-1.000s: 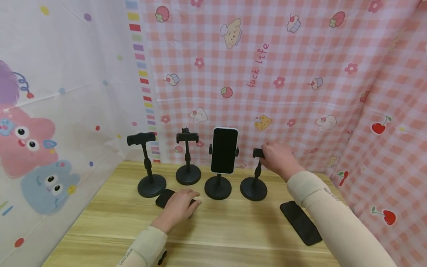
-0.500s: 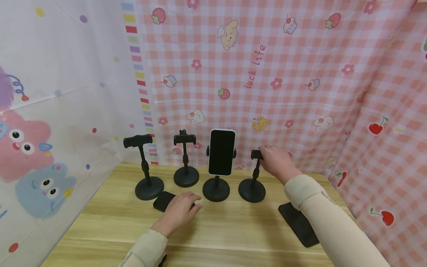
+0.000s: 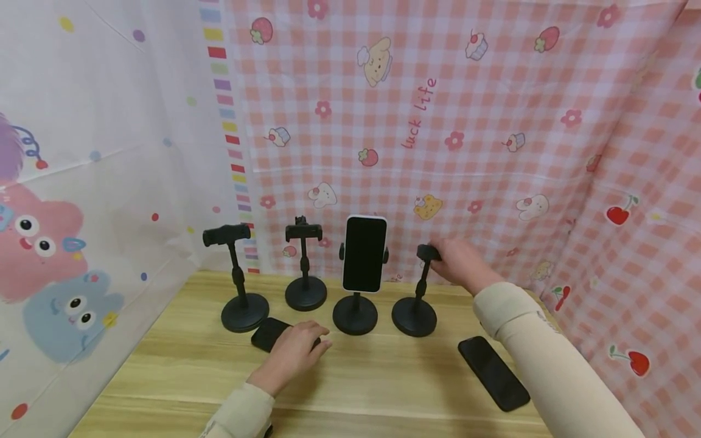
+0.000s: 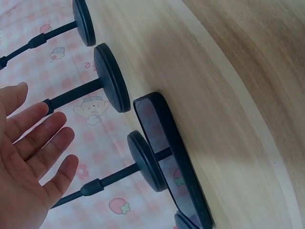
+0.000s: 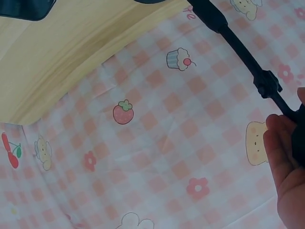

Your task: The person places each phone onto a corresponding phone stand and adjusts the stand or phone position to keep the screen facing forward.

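My right hand (image 3: pixel 462 263) grips the clamp head (image 3: pixel 428 252) of the rightmost black phone stand (image 3: pixel 414 316); the fingers hide part of that clamp. In the right wrist view, the right hand (image 5: pixel 290 179) shows at the right edge, with the stand's thin pole (image 5: pixel 243 47) running up to the left. My left hand (image 3: pixel 296 350), fingers extended, hovers over a black phone (image 3: pixel 268 334) lying on the table. Seen from the left wrist, the left hand (image 4: pixel 40 152) holds nothing and is apart from the phone (image 4: pixel 178 152).
A white-framed phone (image 3: pixel 365 252) stands upright in the stand beside the right one. Two more black stands, a left one (image 3: pixel 244 313) and a rear one (image 3: pixel 305 294), have bare clamps. Another black phone (image 3: pixel 495 373) lies at the table's right. Patterned cloth (image 3: pixel 465 91) hangs behind.
The rightmost stand's clamp head has turned and shifted slightly right along with my right hand. My left hand has stayed above the phone. The head view has shifted a little.
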Demonstrator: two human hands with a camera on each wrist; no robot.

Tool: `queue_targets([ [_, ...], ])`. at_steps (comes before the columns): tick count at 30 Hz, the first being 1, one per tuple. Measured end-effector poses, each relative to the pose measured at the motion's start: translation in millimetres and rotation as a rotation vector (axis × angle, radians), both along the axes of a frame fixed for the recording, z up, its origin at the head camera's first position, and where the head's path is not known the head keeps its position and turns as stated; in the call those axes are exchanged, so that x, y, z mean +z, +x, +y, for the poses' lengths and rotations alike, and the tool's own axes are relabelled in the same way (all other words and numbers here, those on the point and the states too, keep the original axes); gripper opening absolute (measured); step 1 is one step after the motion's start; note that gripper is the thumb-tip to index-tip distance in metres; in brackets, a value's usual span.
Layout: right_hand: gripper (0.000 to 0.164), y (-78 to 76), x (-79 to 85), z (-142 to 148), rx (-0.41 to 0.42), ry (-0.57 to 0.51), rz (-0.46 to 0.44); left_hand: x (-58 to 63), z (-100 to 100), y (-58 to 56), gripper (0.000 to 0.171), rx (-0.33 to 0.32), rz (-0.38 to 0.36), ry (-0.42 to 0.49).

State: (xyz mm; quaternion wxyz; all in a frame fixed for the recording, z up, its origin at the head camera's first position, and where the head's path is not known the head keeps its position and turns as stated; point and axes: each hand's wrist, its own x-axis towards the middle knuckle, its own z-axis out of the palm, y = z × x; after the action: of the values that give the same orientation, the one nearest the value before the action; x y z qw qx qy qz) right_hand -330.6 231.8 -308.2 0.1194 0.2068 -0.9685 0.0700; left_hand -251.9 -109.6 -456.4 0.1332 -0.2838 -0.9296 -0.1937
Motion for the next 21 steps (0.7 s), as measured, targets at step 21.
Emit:
queue_targets([
  [21, 0.018, -0.6, -13.5, -0.6, 0.014, -0.026, 0.108, -6.1, -2.0, -0.6, 0.025, -0.001, 0.026, -0.006],
])
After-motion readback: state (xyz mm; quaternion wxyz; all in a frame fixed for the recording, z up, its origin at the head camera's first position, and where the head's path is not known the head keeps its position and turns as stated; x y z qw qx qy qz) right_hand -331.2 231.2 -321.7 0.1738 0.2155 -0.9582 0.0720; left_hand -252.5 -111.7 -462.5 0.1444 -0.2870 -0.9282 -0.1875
